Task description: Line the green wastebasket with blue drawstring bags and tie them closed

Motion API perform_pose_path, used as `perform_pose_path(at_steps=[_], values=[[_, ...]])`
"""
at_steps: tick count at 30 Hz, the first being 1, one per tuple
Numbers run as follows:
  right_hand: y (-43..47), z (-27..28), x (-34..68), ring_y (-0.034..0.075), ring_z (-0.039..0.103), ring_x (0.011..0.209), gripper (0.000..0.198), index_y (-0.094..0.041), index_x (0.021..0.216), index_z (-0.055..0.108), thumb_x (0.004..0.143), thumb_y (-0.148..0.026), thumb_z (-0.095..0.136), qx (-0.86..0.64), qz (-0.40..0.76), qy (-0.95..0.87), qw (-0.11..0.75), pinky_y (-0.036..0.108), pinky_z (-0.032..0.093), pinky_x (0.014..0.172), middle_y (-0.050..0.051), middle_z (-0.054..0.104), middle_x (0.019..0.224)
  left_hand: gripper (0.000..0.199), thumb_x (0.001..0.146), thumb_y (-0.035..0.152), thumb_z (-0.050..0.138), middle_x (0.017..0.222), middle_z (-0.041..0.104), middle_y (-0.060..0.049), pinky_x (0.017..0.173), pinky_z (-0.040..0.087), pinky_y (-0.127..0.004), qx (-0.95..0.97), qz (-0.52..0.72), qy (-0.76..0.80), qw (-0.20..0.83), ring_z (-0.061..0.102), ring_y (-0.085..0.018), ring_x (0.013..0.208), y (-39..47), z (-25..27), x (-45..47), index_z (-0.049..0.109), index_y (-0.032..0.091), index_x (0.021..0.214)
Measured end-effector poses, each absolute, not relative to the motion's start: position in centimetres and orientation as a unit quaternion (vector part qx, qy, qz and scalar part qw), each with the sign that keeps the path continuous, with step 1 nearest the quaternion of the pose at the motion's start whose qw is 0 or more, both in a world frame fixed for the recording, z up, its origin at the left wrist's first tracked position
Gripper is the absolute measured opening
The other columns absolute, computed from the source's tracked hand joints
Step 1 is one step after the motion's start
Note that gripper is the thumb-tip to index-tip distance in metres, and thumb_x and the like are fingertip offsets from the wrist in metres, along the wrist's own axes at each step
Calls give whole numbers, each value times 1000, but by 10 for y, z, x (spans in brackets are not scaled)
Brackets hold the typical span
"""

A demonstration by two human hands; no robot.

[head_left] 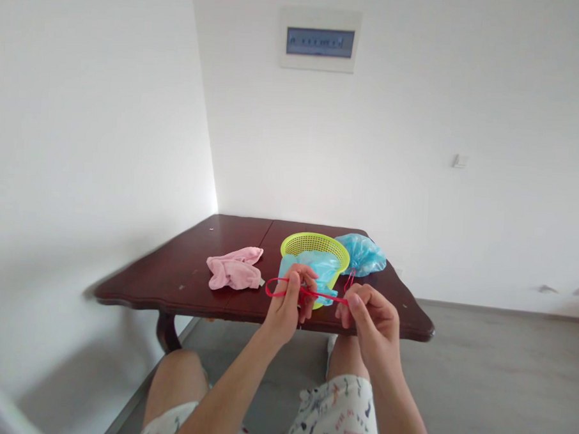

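A red string [331,299] is stretched between my two hands above the front of the table. My left hand [285,306] is closed on it, with a loop sticking out to the left past the thumb. At the right end, my right hand [376,320] pinches the string between thumb and fingers. A light blue plastic bag [319,263] hangs over the front of a yellow-green plastic basket [298,245]. Its gathered end lies just behind the string; whether the string goes around it I cannot tell, as my left hand hides part of it.
A crumpled pink cloth [234,269] lies left of the basket on the dark wooden table [166,275]. Behind the basket at right sits a second, puffed-up blue plastic bag [367,255] with red string hanging from its neck. White walls border the table's left and back.
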State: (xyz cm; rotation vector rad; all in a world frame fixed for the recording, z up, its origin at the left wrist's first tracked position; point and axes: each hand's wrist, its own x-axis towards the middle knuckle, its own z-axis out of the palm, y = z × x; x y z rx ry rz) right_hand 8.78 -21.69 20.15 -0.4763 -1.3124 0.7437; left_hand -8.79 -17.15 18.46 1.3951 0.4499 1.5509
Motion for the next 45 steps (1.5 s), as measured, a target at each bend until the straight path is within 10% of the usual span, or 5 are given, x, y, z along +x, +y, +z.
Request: perform_pose_path(at_steps=[17,20,24,36,45], values=[[-207,116,37,15,59,60,45,-25,98,70,109,-68,79,-326,462,-552,612,28,47,58,1,74,83,63,122,77,47,88,70,-3,62,59,-25,675,498,190,510,67,-14,68,-179,228,-132,67,19,105],[-212,139,43,25,78,108,30,-31,137,72,116,-51,75,-341,260,-559,710,39,65,91,9,78,134,60,128,64,37,96,70,-4,79,56,-31,774,458,232,371,63,-15,77,-192,243,-141,71,19,110],[-212,170,54,33,54,165,41,-38,165,64,124,-43,59,-336,109,-654,669,61,43,138,10,61,174,54,130,58,32,117,73,-9,102,55,-39,857,403,222,235,68,-24,106,-204,257,-147,72,22,123],[-178,136,55,33,74,139,53,-31,143,84,119,-72,61,-381,289,-656,585,48,62,119,10,81,150,44,129,47,40,130,78,-13,115,57,-42,849,501,166,42,74,-28,125,-189,237,-156,74,23,142],[-178,146,51,31,84,109,44,-30,113,88,89,-66,99,-318,412,-570,636,45,71,99,8,88,116,62,126,61,33,132,88,-12,139,44,-65,894,409,116,140,76,-37,144,-198,225,-137,85,31,141]])
